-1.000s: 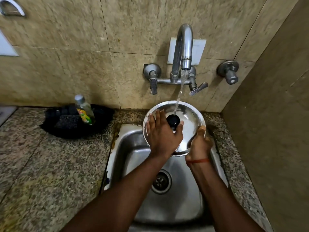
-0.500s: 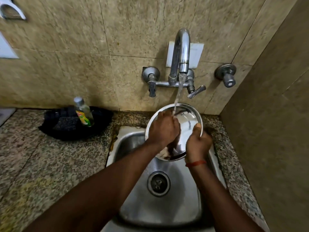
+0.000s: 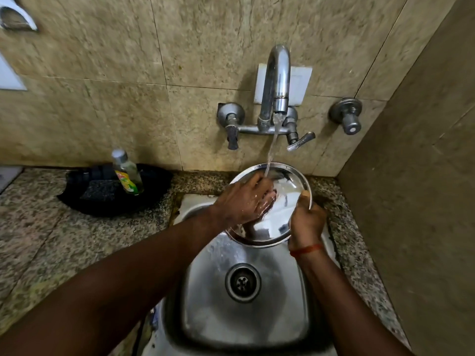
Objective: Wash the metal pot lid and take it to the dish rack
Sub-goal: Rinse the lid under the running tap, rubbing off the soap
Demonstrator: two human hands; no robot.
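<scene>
I looked down from head height at a small steel sink set into a speckled stone counter, with a tiled wall behind it. A curved tap on that wall was running, and a thin stream of water fell onto the metal pot lid, which was held tilted over the back of the basin, above the drain.

The right hand gripped the lid's right edge, fingers curled together behind the rim and the thumb pressed on the front. A red thread circled that wrist. The left hand lay across the lid's shiny face, right under the stream, fingers close together and bent, rubbing the wet metal. I could not tell whether they closed around the lid's knob, since the hand covered it.

On the counter to the left, well apart from the sink, a bottle of dish soap stood upright in a dark tray. No dish rack was in view.

My worry was the grip. The lid hung from one wet hand at its rim, so I judged that a hard rub from the left hand could twist it free and drop it into the basin. The stream striking the slanted surface could also splash water onto the counter. With the rack out of sight, carrying a dripping, slippery lid there would risk another slip.
</scene>
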